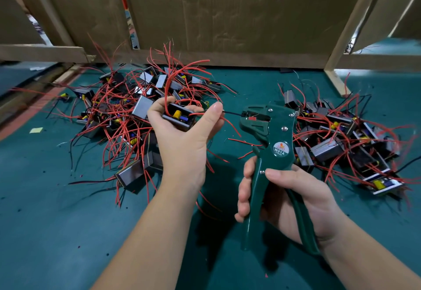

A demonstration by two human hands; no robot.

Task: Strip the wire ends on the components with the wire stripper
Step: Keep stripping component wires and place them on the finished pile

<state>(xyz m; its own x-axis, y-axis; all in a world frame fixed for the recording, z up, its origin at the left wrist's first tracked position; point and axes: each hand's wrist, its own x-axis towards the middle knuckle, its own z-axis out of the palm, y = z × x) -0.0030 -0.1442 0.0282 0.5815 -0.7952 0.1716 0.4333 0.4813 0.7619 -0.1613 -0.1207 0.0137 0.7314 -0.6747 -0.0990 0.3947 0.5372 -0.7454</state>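
Green work mat (pixel 57 221) before a cardboard wall (pixel 227 16): two hands meet at one wire end.
The left hand (pixel 182 144) curls round a small open-faced component (pixel 180 117), its thumb tip against the component's black wire (pixel 232 113), whose tip reaches the mouth of the wire stripper (pixel 276 128) just to the right. The right hand (pixel 319 203) grips the green stripper's handles, head upward. A tangled pile of components (pixel 127 112) with red wires lies behind the left hand; a second pile (pixel 346 144) lies beyond the stripper.
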